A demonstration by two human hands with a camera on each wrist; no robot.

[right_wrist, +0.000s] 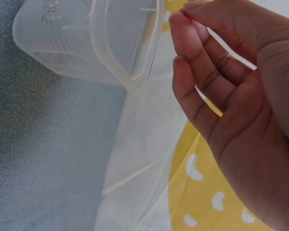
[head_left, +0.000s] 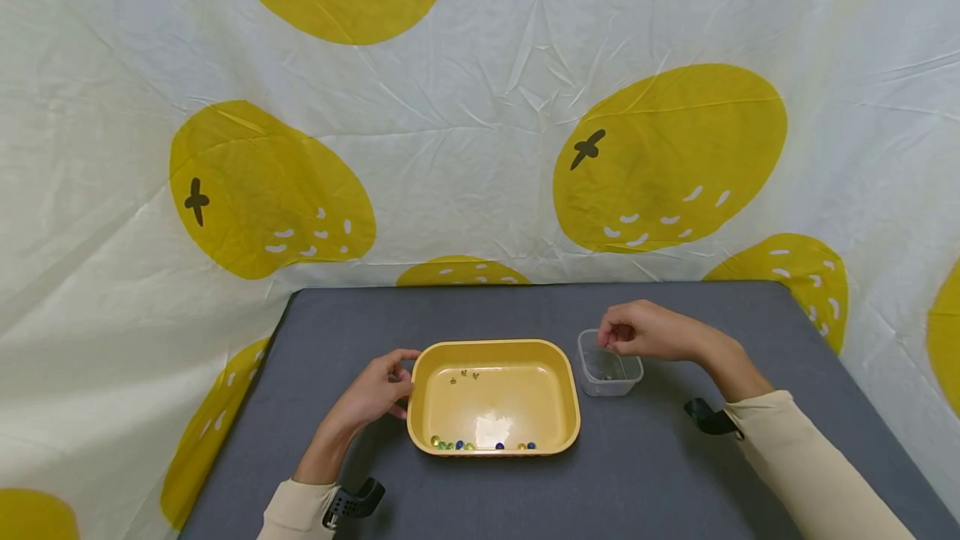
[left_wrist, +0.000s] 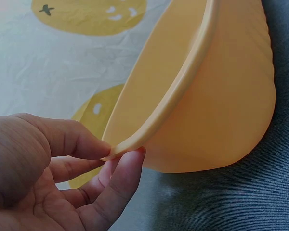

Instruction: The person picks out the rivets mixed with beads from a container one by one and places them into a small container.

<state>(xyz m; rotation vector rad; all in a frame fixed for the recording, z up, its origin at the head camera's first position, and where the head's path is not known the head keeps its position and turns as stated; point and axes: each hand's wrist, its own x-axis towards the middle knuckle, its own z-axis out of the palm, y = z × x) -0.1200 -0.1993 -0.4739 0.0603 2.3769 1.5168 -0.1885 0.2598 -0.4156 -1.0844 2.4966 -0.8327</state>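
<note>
At the left end of a yellow plastic tray [head_left: 495, 407], my left hand [head_left: 378, 388] pinches the rim between thumb and fingers. The left wrist view shows this grip on the tray's rim [left_wrist: 178, 89] up close. Several glass marbles [head_left: 459, 445], green, yellow and blue, lie along the tray's near side. My right hand [head_left: 652, 330] is over a small clear plastic container [head_left: 611, 387], its thumb and fingertips brought together. Whether anything small sits between those fingertips cannot be made out. Small clear things [head_left: 613, 372] show faintly at the container's bottom.
The tray and container stand side by side on a dark grey table [head_left: 637, 473]. Behind the table hangs a white cloth [head_left: 465, 190] with a yellow fruit print. Dark straps [head_left: 356, 500] are on both wrists.
</note>
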